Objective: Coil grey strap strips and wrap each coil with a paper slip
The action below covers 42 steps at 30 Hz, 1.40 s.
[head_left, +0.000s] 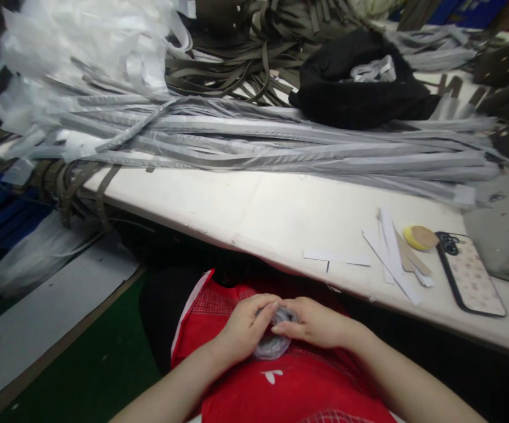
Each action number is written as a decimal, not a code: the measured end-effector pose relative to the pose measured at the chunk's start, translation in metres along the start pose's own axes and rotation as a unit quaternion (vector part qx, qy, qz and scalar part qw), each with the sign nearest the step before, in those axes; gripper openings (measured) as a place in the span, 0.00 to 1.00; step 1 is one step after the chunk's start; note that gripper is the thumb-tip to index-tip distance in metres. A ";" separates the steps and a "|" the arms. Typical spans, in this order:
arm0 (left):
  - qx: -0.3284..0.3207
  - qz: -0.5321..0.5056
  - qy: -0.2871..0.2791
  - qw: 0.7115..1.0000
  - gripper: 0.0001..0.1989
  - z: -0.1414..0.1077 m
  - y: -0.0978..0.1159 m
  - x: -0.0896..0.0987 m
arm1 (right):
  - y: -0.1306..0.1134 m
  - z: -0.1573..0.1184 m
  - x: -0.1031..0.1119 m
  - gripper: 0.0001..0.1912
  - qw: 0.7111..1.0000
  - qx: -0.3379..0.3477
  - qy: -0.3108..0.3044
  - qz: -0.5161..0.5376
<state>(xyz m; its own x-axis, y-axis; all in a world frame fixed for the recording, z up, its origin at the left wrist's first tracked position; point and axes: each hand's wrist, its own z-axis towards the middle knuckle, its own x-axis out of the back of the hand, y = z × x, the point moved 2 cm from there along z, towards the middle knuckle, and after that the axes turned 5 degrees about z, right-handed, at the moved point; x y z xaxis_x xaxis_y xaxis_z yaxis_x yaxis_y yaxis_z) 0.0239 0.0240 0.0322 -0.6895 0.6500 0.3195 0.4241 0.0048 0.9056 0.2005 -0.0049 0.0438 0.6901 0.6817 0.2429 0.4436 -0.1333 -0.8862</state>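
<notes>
Above my lap, over a red apron (236,388), I hold a coiled strap in a clear plastic wrapping (272,348). My left hand (249,324) grips the coil from the left, its thumb and fingers closed on it. From the right, my right hand (313,322) pinches the same coil, with fingers over the far side and thumb in front. The fingertips of both hands nearly meet at the top of the roll. Part of the coil is hidden behind the fingers.
On the white table (254,205) lie long plastic-wrapped grey straps (236,138), a black cloth bundle (360,82), paper strips (390,252), a yellow tape roll (419,237) and a phone (474,273). Dark straps (236,70) pile up behind. The table edge runs just ahead of my lap.
</notes>
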 end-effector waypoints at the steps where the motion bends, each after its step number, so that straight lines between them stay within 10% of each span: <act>1: 0.010 0.003 0.001 1.000 0.17 -0.001 -0.003 -0.002 | -0.003 -0.007 0.001 0.20 0.999 -0.013 0.029 -0.034; 7: 0.089 0.028 -0.017 0.995 0.20 -0.001 -0.016 -0.006 | -0.005 -0.060 0.054 0.13 0.886 0.002 0.391 -0.249; 10: 0.101 0.019 -0.014 0.995 0.21 0.000 -0.017 -0.007 | 0.018 -0.069 0.082 0.14 0.822 -0.041 0.451 -0.344; 27: 0.116 0.005 0.025 0.993 0.22 -0.008 -0.018 -0.012 | 0.041 -0.068 0.097 0.12 0.843 -0.173 0.410 -0.303; 31: 0.144 -0.033 0.009 0.989 0.27 -0.010 -0.024 -0.014 | 0.015 -0.068 0.072 0.13 0.878 -0.055 0.381 -0.284; 35: 0.158 -0.063 0.003 0.985 0.28 -0.008 -0.032 -0.017 | -0.012 -0.067 0.029 0.12 0.955 0.013 0.186 -0.230; 42: 0.172 -0.053 -0.005 0.984 0.25 -0.008 -0.027 -0.017 | -0.040 -0.048 -0.002 0.13 0.914 -0.042 0.125 -0.383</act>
<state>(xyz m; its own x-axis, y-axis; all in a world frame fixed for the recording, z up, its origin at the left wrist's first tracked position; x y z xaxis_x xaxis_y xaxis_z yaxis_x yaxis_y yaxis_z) 0.0199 0.0071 0.0047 -0.7359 0.6388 0.2244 0.5247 0.3286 0.7853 0.2089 -0.0361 0.0975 0.2625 0.4130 0.8721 0.8871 0.2523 -0.3865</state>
